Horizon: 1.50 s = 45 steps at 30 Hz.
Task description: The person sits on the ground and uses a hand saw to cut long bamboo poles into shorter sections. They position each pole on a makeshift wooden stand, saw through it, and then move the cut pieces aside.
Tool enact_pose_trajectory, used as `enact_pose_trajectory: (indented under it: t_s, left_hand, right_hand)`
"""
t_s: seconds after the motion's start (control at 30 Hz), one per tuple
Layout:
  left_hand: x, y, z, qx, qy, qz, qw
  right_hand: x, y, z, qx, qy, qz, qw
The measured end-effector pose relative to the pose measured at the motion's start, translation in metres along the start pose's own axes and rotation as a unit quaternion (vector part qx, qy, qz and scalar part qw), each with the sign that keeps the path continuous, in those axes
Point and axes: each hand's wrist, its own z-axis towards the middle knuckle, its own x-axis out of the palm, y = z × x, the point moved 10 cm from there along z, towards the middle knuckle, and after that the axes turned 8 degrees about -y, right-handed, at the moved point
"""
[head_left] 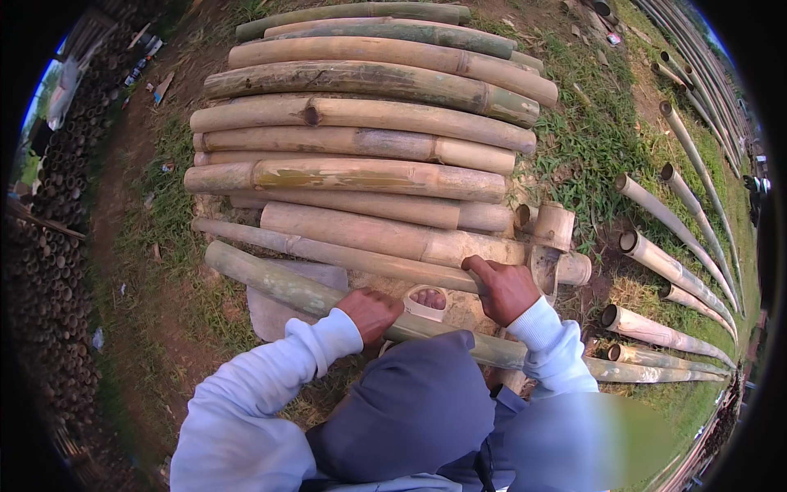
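My left hand (370, 313) is closed over a long greenish bamboo pole (279, 280), which slants down to the right in front of my knee and under my right forearm. My right hand (502, 289) grips the right end of a thinner tan bamboo pole (352, 256); its fingertips are partly hidden. That thinner pole lies just beyond the green one, alongside a thick tan bamboo pole (369, 232). Between my two hands shows a foot in a light sandal (428, 302). Under the green pole lies a flat grey sheet (266, 316).
Several cut bamboo poles (377, 113) lie side by side beyond my hands. A short bamboo piece (554, 225) stands near their right ends. Long bamboo poles (668, 261) stretch away over grass at right. A large stack of bamboo (57, 271) rises at far left.
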Motion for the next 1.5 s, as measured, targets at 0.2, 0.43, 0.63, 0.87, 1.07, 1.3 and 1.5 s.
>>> enact_pose_trajectory:
  t_s: [0.2,0.43,0.63,0.87,1.07,1.3,1.5]
  left_hand:
    - [-0.031,0.009,0.021,-0.025,0.052,-0.003,0.998]
    - [-0.039,0.049,0.02,-0.027,0.034,0.037,0.998]
    - [-0.077,0.019,0.011,0.025,-0.073,0.09,0.993]
    - [-0.152,-0.034,-0.026,-0.17,-0.129,-0.544,0.811]
    - [-0.229,-0.15,-0.03,-0.054,-0.192,-0.302,0.932]
    - [-0.212,-0.322,-0.003,0.283,0.0,-0.083,0.956]
    - [-0.232,-0.435,-0.006,0.396,-0.04,0.105,0.911]
  right_hand:
    - [-0.082,-0.01,-0.056,0.012,-0.11,-0.028,0.993]
    - [-0.136,-0.023,-0.133,0.046,-0.213,-0.065,0.974]
    - [-0.112,-0.05,-0.211,0.139,-0.307,-0.021,0.941]
    - [-0.057,-0.037,-0.295,0.286,-0.402,0.008,0.87]
    - [0.013,-0.04,-0.339,0.415,-0.415,0.062,0.807]
    - [0.069,-0.053,-0.353,0.451,-0.411,0.088,0.788]
    - [0.128,-0.079,-0.363,0.451,-0.507,0.215,0.702]
